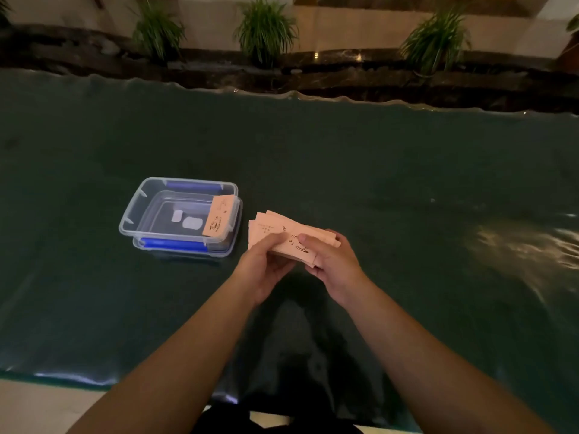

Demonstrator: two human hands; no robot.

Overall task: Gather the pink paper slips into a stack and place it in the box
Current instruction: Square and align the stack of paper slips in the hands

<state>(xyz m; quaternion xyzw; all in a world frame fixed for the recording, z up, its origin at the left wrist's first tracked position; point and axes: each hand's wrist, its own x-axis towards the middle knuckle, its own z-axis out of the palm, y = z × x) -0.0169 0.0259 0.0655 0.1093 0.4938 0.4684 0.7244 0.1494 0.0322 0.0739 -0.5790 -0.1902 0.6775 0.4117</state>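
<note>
Left hand [266, 264] and right hand [329, 261] together, both clamped on the fanned pink slips [282, 230] held above the dark green table [407, 183] — just right of the clear box [138, 211], 1 slip [218, 216] leaning on its right rim — open tabletop all around, plants [266, 29] beyond the far edge.

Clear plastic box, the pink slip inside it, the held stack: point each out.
clear plastic box [133, 211]: head view, left rim.
pink slip [218, 216]: head view, its middle.
stack of pink slips [275, 228]: head view, upper-left part.
</note>
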